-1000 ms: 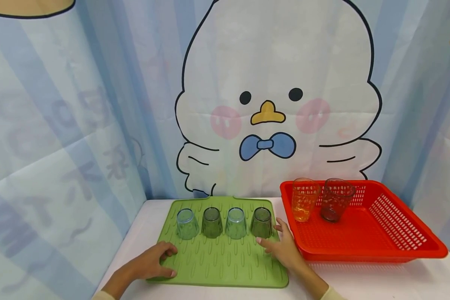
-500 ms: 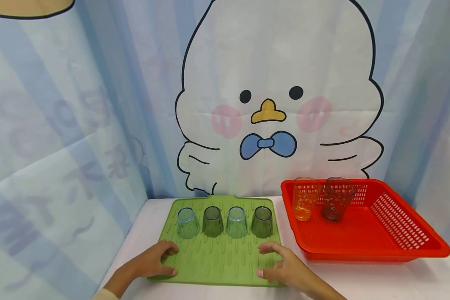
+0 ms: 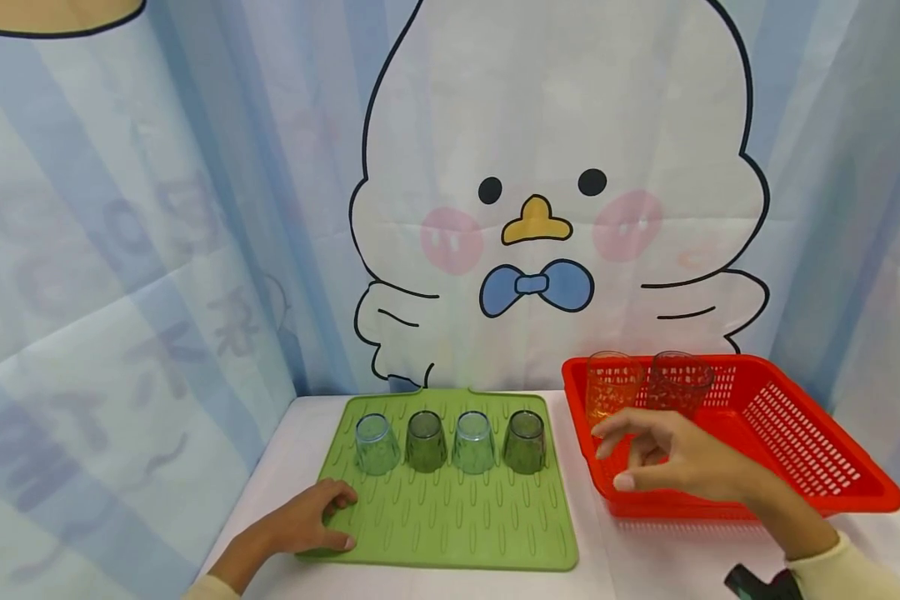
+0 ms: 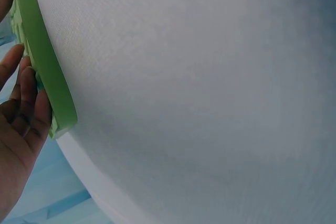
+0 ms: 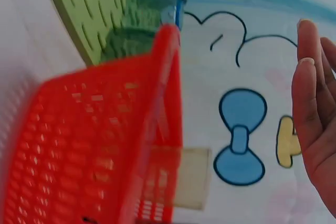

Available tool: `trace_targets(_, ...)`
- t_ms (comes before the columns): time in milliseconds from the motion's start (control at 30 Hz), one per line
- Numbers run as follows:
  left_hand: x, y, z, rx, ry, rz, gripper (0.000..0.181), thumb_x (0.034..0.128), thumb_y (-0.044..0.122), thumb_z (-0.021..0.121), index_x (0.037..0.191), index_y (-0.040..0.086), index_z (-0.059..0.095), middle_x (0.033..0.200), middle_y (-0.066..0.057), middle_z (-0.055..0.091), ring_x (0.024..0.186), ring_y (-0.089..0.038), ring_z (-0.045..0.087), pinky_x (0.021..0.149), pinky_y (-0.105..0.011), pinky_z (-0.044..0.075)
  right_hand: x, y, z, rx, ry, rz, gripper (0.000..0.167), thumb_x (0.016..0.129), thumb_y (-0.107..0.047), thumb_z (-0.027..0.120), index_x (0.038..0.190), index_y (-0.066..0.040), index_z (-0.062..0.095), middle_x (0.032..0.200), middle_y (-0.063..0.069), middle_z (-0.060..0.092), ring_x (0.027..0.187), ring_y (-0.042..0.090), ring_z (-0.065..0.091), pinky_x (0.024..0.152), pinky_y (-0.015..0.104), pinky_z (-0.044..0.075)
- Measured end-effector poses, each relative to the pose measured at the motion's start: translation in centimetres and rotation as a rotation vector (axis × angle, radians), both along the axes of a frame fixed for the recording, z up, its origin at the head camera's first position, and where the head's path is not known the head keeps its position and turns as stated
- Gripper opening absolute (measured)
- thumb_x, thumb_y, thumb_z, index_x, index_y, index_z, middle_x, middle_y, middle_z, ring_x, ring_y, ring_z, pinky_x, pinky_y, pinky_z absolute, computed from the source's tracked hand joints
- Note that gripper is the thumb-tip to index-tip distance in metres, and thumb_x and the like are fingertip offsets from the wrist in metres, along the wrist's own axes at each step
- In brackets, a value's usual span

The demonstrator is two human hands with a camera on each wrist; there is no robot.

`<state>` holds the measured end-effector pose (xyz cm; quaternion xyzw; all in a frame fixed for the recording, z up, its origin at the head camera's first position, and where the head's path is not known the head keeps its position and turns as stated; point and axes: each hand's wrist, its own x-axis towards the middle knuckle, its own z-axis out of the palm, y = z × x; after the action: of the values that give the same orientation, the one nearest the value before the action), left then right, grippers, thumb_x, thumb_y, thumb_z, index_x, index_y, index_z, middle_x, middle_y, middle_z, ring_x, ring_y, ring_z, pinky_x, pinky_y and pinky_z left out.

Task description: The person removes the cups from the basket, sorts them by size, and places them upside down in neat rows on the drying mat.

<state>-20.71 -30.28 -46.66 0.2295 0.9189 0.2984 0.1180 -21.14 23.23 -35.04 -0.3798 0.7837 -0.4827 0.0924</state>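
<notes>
"Where's the orange glass [image 3: 613, 379]?"

"Rim up at the back left corner of the red basket [image 3: 817, 442], see-through, with a dark glass [image 3: 678, 383] just beside it."

"All visible?"

"No, the right hand [image 3: 678, 454] covers their lower parts from the head. It hangs over the basket's left side, fingers loosely bent, thumb apart. The right wrist view blurs the basket."

"The left hand [image 3: 303, 521]?"

"Relaxed, at the green mat [image 3: 457, 521]'s left edge near the front corner; its own wrist view cuts it off."

"And the mat?"

"Four upturned glasses [image 3: 426, 443] line its back part, pale blue and dark alternating."

"By the right cuff [image 3: 832, 575]?"

"Something black [image 3: 765, 585], too cropped to name."
</notes>
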Motion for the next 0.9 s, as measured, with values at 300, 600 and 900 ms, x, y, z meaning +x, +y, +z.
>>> trace_targets(300,-0.1,0.1,0.0,0.001,0.012,0.013,0.054,0.0802,0.032,0.084,0.120,0.004,0.061,0.109,-0.003,0.058,0.098,-0.015,0.055,0.087,-0.033,0.050,-5.0,6.2,3.7,0.163,0.238,-0.273,0.038,0.089,-0.010,0.074,0.125,-0.014,0.063,0.106,0.001,0.070,0.086,0.013,0.069,0.071,0.029,0.059)
trace_targets(600,0.0,0.2,0.2,-0.003,0.009,0.021,0.053,0.0795,0.032,0.084,0.119,0.005,0.061,0.108,-0.003,0.058,0.097,-0.015,0.055,0.087,-0.033,0.050,-9.1,10.6,3.4,0.335,0.251,-0.416,0.056,0.087,-0.024,0.078,0.136,-0.009,0.055,0.128,0.017,0.063,0.105,0.019,0.064,0.075,0.031,0.056)
trace_targets(900,0.1,0.1,0.1,-0.004,-0.015,0.029,0.053,0.0800,0.034,0.084,0.119,0.007,0.060,0.108,-0.001,0.057,0.097,-0.014,0.054,0.087,-0.032,0.049,-11.3,12.8,1.6,0.467,0.192,-0.442,0.085,0.083,-0.033,0.082,0.147,0.001,0.038,0.143,0.029,0.045,0.124,0.050,0.046,0.088,0.067,0.049)
